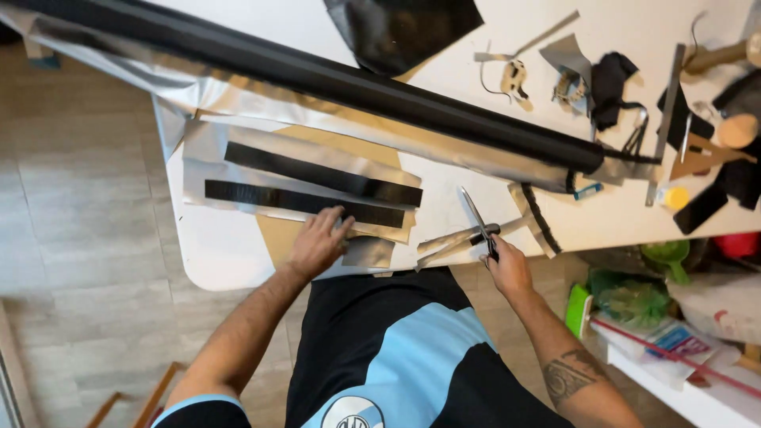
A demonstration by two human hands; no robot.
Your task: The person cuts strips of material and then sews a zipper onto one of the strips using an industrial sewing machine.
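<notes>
Black strips point(313, 190): lie on silver sheets, under the big black roll point(333, 79).
Left hand point(317, 242): flat and open, pressing the silver sheet point(238, 178).
Right hand point(507, 265): closed around the scissors point(478, 222), blades open at a silver strip point(452, 240).
Table point(222, 254): tools and scraps sit far right.

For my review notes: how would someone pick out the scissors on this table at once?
Start at the long black roll lying slantwise across the white table. Below its right end, the right hand holds the scissors, blades pointing away. They are the only slim, shiny pointed tool among flat silver and black strips.

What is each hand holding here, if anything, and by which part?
The right hand holds scissors by the handles, blades open. The left hand grips nothing; it presses flat on the silver strip.
</notes>
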